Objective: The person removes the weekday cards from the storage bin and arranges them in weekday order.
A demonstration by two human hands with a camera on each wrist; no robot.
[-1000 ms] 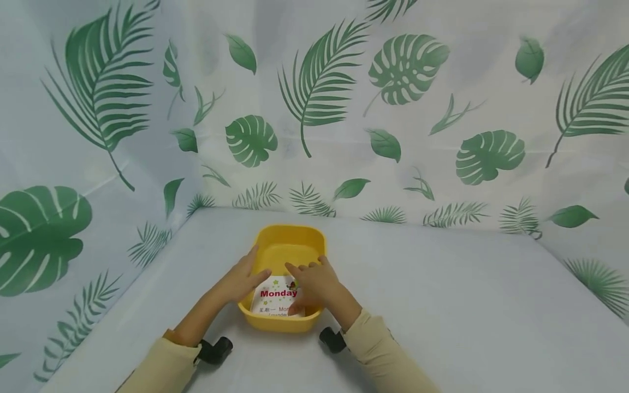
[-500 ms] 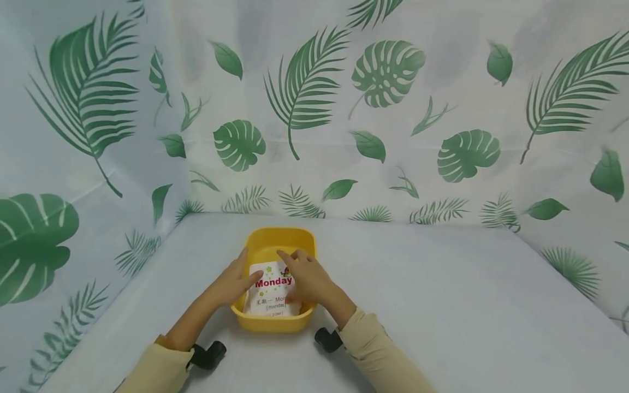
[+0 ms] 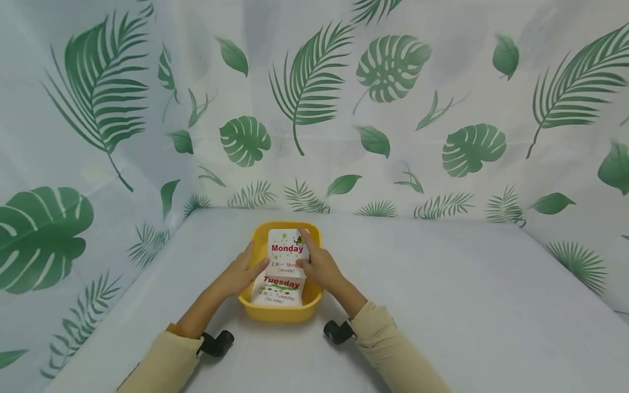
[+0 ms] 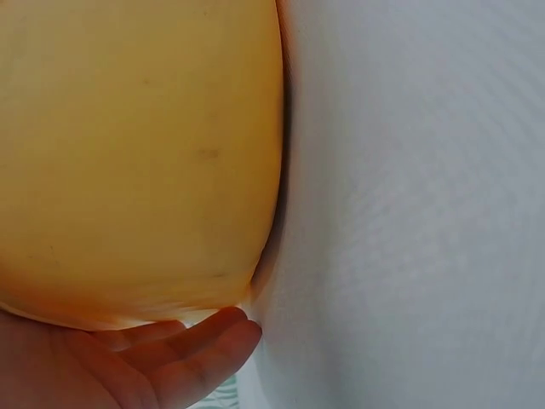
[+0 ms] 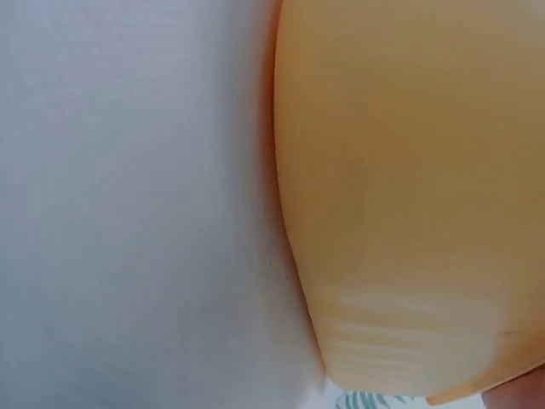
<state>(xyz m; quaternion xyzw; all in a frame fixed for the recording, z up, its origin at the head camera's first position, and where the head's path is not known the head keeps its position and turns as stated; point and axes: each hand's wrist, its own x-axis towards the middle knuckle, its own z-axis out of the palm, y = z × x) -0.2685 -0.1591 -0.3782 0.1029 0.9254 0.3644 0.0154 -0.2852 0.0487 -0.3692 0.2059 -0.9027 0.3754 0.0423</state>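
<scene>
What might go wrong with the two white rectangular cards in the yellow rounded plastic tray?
The white rectangular card printed Monday overlaps the white rectangular card printed Tuesday, so moving either might drag the other.
The right hand covers part of the Monday card, so its print could be misread.
The left hand, at the left of the tray, may nudge it.
</scene>
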